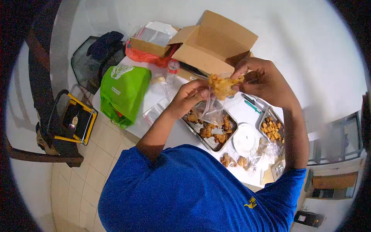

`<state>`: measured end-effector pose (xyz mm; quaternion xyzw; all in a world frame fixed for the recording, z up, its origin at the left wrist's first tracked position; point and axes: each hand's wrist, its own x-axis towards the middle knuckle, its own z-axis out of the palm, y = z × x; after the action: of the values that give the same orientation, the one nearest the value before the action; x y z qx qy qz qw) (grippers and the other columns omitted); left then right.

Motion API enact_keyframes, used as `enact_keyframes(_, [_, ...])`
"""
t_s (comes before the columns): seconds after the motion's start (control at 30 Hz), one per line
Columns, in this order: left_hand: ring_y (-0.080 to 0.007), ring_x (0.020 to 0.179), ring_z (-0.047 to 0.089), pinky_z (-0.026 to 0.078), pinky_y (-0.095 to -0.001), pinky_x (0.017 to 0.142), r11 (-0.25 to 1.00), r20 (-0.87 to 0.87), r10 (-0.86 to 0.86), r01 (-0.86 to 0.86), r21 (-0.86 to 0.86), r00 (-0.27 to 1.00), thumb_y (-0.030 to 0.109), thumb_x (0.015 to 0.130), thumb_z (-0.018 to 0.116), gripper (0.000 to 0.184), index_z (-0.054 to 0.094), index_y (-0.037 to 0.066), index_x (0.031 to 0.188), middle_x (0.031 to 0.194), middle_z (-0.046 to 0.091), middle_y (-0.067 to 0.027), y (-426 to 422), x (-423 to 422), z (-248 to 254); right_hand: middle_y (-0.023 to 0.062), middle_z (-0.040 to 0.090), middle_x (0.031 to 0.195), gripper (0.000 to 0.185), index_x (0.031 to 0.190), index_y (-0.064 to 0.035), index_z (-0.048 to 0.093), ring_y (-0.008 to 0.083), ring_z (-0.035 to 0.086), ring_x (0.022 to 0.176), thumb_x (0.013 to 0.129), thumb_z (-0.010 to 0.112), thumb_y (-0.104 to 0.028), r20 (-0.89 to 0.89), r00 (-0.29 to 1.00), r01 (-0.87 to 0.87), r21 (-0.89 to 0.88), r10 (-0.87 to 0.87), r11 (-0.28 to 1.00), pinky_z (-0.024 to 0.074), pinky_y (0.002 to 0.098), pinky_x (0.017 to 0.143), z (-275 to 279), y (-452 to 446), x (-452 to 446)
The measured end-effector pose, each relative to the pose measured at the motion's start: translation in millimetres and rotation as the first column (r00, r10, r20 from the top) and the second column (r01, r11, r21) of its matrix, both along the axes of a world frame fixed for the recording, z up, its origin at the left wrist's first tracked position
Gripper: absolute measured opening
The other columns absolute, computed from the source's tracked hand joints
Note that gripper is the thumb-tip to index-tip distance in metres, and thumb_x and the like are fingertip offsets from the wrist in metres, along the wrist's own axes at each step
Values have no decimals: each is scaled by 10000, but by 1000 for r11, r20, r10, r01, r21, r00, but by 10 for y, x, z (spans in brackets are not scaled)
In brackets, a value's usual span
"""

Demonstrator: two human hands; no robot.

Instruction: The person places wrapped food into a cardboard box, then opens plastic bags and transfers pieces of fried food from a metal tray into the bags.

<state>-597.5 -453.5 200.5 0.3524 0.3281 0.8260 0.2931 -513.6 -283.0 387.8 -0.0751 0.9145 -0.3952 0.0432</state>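
A piece of fried chicken (223, 87) is pinched by its narrow end in my right hand (264, 80), up above the table. My left hand (188, 97) is closed on a clear plastic bag (211, 112), which hangs down below the chicken. Whether the chicken is partly inside the bag's mouth, I cannot tell. Under the bag lies a metal tray (213, 147) with several browned chicken pieces, partly hidden by the bag. A second metal tray (266, 114) holding small golden chunks stands near my right forearm.
Beside the trays are a white round plate (245, 138), bagged chicken pieces (228, 159) and a green-handled tool (253, 106). Farther back stand an open cardboard box (216, 42), a plastic bottle (172, 70) and a green bag (125, 91). A yellow-framed trolley (89, 123) is on the floor at left.
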Motion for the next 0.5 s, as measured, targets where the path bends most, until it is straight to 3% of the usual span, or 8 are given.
enact_keyframes(0.1, [-137, 982, 545, 449, -304, 864, 982, -243, 100, -135, -131, 965, 122, 865, 594, 284, 511, -3, 1106, 1062, 565, -74, 14, -23, -33, 38, 579, 909, 172, 885, -3, 625, 109, 572, 862, 736, 661, 74, -22, 999, -28, -11, 28, 1000, 487, 240, 740, 18, 53, 36])
enact_keyframes(0.2, [-120, 976, 541, 462, -284, 840, 988, -183, 130, -112, 106, 974, 85, 862, 595, 212, 530, 17, 1052, 1019, 556, -65, 113, 89, 109, 40, 581, 916, 176, 890, -5, 626, 113, 572, 872, 736, 664, 71, -41, 998, -46, -101, 42, 994, 488, 245, 755, 1, 85, 67])
enact_keyframes(0.3, [-108, 986, 526, 450, -277, 860, 971, -337, 236, -233, 50, 912, 93, 875, 578, 148, 526, 39, 1002, 972, 539, -50, 141, 92, 99, 44, 579, 936, 175, 891, -3, 625, 118, 572, 886, 739, 657, 77, -56, 997, -61, -109, 55, 992, 489, 246, 758, -3, 122, 96])
enact_keyframes(0.4, [-87, 918, 513, 438, -248, 820, 981, -228, 187, -170, 91, 956, 121, 880, 579, 109, 510, 58, 935, 902, 512, -23, 137, 123, 199, 50, 575, 959, 174, 894, -2, 625, 127, 575, 894, 744, 647, 83, -55, 998, -39, -92, 34, 995, 490, 248, 758, 40, 154, 154])
enact_keyframes(0.5, [-70, 833, 484, 416, -225, 770, 971, -229, 234, -241, -2, 945, 144, 892, 565, 111, 487, 66, 897, 867, 488, -5, 107, 125, 194, 55, 575, 967, 175, 895, -2, 625, 135, 579, 893, 747, 640, 88, -75, 996, -44, -64, 40, 997, 492, 253, 755, 78, 220, 214])
